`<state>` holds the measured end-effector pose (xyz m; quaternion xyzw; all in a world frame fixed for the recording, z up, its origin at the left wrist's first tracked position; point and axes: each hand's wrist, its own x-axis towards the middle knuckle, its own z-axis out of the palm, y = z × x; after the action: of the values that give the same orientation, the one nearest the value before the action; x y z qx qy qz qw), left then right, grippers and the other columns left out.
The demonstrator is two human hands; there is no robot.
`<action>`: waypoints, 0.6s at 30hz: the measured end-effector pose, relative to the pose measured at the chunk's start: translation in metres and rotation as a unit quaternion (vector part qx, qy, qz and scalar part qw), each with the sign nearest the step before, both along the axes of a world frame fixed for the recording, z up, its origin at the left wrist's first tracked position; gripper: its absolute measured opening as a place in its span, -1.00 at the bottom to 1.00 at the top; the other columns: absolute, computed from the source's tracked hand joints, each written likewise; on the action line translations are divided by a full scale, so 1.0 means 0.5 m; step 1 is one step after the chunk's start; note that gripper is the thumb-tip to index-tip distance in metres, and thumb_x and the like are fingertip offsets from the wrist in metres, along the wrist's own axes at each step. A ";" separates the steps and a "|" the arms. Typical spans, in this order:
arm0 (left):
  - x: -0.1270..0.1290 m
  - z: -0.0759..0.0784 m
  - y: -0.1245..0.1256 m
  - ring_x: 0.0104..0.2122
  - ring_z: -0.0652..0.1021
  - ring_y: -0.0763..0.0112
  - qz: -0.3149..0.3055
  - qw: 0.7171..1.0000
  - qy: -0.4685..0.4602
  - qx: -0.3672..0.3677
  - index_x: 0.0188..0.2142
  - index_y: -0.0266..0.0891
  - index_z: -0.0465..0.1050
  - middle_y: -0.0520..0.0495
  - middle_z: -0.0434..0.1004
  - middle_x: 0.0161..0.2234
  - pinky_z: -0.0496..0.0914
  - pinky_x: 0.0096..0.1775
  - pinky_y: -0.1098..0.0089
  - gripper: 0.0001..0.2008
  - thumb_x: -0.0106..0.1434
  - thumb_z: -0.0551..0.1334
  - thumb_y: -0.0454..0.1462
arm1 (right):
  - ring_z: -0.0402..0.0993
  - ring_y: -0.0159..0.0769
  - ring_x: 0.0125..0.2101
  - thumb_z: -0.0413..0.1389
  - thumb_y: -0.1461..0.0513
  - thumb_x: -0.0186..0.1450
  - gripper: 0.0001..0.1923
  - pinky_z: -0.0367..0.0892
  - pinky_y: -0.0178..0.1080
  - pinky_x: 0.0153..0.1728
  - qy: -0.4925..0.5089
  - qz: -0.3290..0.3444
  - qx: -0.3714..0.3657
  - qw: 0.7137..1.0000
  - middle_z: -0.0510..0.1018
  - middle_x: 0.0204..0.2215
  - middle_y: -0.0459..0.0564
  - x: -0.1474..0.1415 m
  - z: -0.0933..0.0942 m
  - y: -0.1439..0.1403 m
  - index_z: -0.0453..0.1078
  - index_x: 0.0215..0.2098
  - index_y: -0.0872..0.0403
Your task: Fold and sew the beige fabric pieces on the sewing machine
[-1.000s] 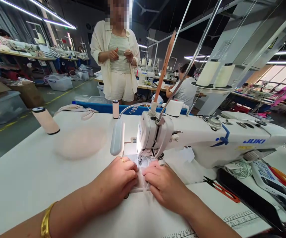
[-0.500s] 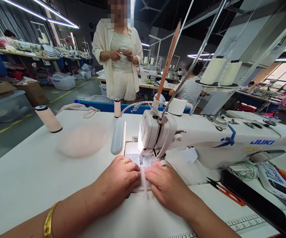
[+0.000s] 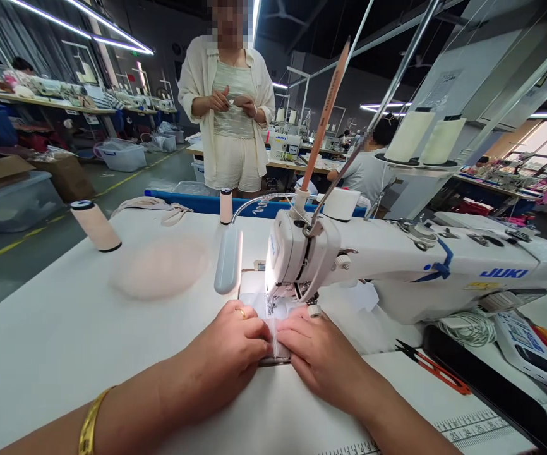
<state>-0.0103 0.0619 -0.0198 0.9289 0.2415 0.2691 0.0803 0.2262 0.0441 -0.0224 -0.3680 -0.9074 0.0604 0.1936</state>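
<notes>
A white JUKI sewing machine (image 3: 396, 265) stands on the white table (image 3: 65, 341). Just in front of its needle lies a small pale sheer fabric piece (image 3: 273, 341). My left hand (image 3: 233, 347), with a ring and a gold bangle on the wrist, presses flat on the fabric's left side. My right hand (image 3: 321, 354) presses on its right side. The fingertips of both hands nearly meet over a narrow fold in the fabric. Most of the piece is hidden under my hands.
A pale round fabric pad (image 3: 160, 268) and a thread cone (image 3: 96, 225) lie at the left, a small spool (image 3: 225, 206) behind the lamp (image 3: 228, 265). Red thread snips (image 3: 437, 370) lie at the right. A person in white (image 3: 228, 107) stands beyond the table.
Both hands have slid the fabric a little toward the needle. The view has shifted slightly; the standing person moved their hands.
</notes>
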 end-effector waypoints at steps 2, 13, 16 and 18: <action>0.003 0.004 -0.010 -0.30 0.52 0.29 -0.001 1.000 0.004 -0.010 -0.31 -0.15 0.56 0.02 0.61 -0.33 0.30 -0.12 0.18 -0.72 0.24 0.17 -0.52 | 0.38 -0.18 -0.26 0.02 0.49 0.29 -0.74 0.24 -0.16 -0.27 -0.003 0.018 -0.008 1.000 0.52 -0.36 -0.05 0.000 0.004 -0.004 0.35 -0.30 0.00; 0.000 0.001 0.009 -0.29 0.56 0.27 0.026 1.000 0.015 0.006 -0.23 -0.16 0.60 -0.04 0.66 -0.26 0.27 -0.12 0.14 -0.68 0.39 0.08 -0.47 | 0.40 -0.16 -0.24 0.03 0.51 0.26 -0.71 0.23 -0.14 -0.29 -0.015 -0.007 -0.018 1.000 0.54 -0.31 -0.04 -0.001 -0.005 -0.001 0.37 -0.23 0.02; -0.001 0.000 0.008 -0.31 0.56 0.28 0.018 1.000 0.007 0.011 -0.23 -0.17 0.59 -0.04 0.66 -0.28 0.27 -0.13 0.15 -0.67 0.39 0.07 -0.48 | 0.40 -0.17 -0.23 0.03 0.51 0.27 -0.72 0.24 -0.14 -0.27 -0.017 -0.006 -0.019 1.000 0.54 -0.31 -0.05 -0.002 -0.004 -0.001 0.37 -0.24 0.02; -0.001 -0.002 0.005 -0.34 0.54 0.31 0.016 1.000 0.006 0.011 -0.27 -0.19 0.58 -0.03 0.65 -0.31 0.28 -0.13 0.16 -0.67 0.38 0.06 -0.49 | 0.40 -0.17 -0.24 0.03 0.50 0.30 -0.74 0.24 -0.14 -0.27 -0.019 -0.004 -0.016 1.000 0.54 -0.31 -0.05 -0.002 -0.004 -0.001 0.37 -0.27 0.02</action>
<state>-0.0106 0.0644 -0.0206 0.9272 0.2542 0.2674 0.0643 0.2250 0.0437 -0.0245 -0.3756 -0.9084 0.0670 0.1712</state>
